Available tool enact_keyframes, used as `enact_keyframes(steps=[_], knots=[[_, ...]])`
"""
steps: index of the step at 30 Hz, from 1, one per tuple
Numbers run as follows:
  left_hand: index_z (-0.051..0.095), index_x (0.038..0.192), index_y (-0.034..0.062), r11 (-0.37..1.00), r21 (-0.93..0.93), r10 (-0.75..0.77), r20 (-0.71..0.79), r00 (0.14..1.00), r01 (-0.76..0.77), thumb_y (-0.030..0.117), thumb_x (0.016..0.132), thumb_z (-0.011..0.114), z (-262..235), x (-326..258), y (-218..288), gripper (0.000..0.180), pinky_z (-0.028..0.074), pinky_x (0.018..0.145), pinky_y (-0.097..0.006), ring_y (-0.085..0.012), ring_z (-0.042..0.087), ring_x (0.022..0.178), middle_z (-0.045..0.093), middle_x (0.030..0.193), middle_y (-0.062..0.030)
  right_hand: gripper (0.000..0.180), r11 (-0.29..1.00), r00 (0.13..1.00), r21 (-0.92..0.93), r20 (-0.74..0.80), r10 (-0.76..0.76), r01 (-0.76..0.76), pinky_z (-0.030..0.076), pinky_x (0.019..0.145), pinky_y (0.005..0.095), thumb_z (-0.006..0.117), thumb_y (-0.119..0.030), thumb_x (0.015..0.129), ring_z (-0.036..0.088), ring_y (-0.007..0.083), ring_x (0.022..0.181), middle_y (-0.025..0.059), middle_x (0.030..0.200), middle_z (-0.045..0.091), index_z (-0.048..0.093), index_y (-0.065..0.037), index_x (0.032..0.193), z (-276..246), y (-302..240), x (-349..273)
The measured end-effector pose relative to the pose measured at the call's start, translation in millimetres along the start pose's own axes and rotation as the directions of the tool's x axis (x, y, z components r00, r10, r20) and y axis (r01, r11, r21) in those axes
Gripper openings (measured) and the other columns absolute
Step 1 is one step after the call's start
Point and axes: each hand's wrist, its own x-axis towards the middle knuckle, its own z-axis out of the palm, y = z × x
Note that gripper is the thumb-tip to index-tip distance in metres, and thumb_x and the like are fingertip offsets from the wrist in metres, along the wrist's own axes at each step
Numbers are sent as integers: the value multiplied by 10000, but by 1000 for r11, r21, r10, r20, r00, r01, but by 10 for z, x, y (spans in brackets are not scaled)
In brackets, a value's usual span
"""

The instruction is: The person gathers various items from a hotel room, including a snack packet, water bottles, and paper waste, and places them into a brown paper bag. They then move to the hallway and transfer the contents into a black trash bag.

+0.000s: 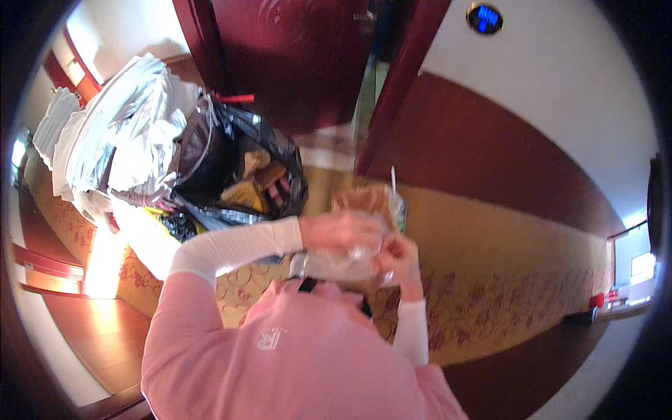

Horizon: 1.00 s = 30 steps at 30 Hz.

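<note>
My left hand (343,231) and right hand (399,256) are close together, by some thin, clear plastic (329,266). The fingers are bent, but it's too blurry to tell if they are squeezed tight on it. The plastic is in front of my tummy, near the brown bag (364,199). I think it's light, soft and a bit slippery, and could rip. Pinching its edge gently looks best.
</note>
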Motion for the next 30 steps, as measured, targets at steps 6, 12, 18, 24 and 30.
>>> enact_keyframes(steps=[6, 12, 18, 24, 30], knots=[[672, 958, 42, 993, 107, -35, -55, 998, 41, 146, 712, 623, -432, 145, -64, 271, 523, 711, -389, -306, 633, 846, 647, 910, -110, 106, 881, 966, -442, -104, -236, 168, 389, 485, 212, 602, 18, 752, 471, 33, 556, -29, 636, 528, 514, -36, 730, 172, -377, 291], [662, 893, 67, 929, 328, -158, -63, 985, 170, 126, 667, 650, -615, 120, 49, 233, 503, 692, -385, -284, 622, 776, 638, 838, -74, 137, 679, 881, -703, -164, -444, 211, 417, 477, 261, 646, -3, 732, 499, 101, 496, 48, 583, 528, 511, -19, 751, 355, -587, 522], [621, 835, 60, 938, 244, -222, -119, 968, 245, 51, 600, 656, -441, 47, 81, 238, 506, 676, -375, -288, 602, 786, 593, 795, -74, 129, 695, 837, -705, -291, -463, 139, 426, 471, 295, 629, -9, 749, 498, 133, 476, 78, 564, 520, 500, -18, 749, 357, -323, 470], [634, 816, 61, 935, 160, -291, -161, 943, 316, 35, 613, 668, -387, -53, -3, 207, 498, 653, -385, -301, 597, 741, 575, 750, -86, 93, 727, 860, -679, -304, -411, 108, 433, 491, 295, 606, -7, 783, 511, 129, 506, 86, 594, 523, 513, -16, 788, 306, -135, 586], [698, 868, 49, 852, -27, -508, -287, 813, 523, 0, 670, 701, -538, -48, 107, 204, 501, 676, -353, -281, 625, 736, 668, 822, -95, 95, 950, 815, -312, -542, -205, 32, 451, 515, 293, 609, -121, 895, 549, 133, 588, 63, 751, 585, 577, -31, 898, 166, -180, 380]])
